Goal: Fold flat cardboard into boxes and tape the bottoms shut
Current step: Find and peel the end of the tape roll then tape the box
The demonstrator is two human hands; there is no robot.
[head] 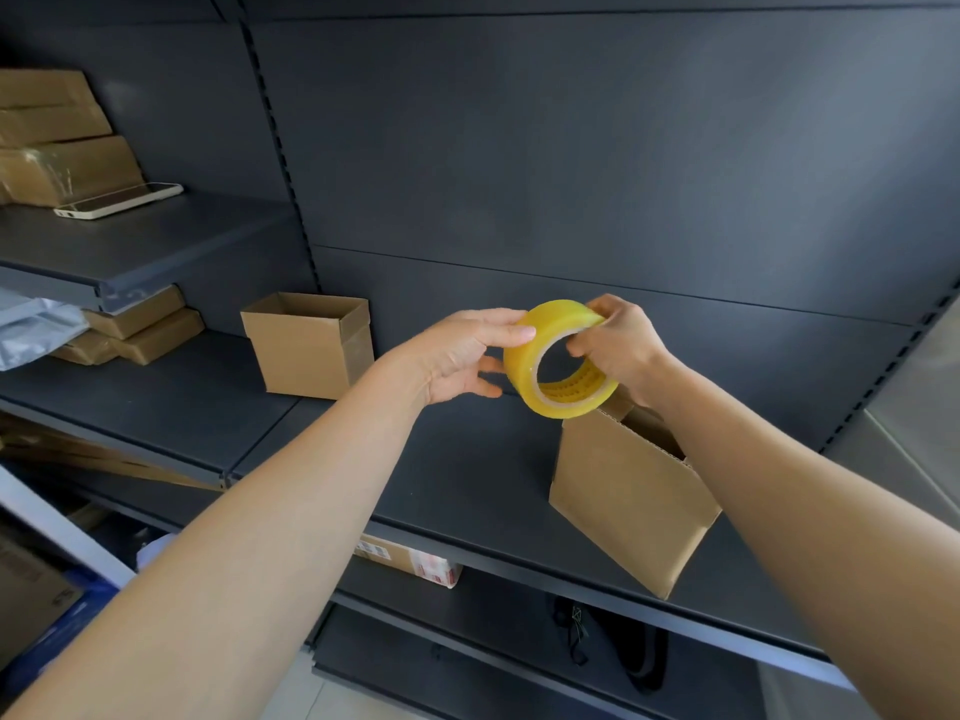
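A yellow roll of clear tape (524, 358) is held in the air above the dark shelf (467, 475). My right hand (621, 345) grips its right rim, with fingers pinched at the roll's outer edge. My left hand (460, 358) holds its left side, thumb on top and fingers underneath. Just below the roll stands a folded cardboard box (621, 498), tilted, open at the top, partly behind my right forearm. A second folded box (309, 348) stands upright and open further left on the same shelf.
An upper left shelf (130, 241) carries stacked brown parcels (57, 137) and a white phone (119, 200). Flat parcels (140, 330) and a grey bag (36, 324) lie at the left. A labelled carton (410, 563) sits on the shelf below.
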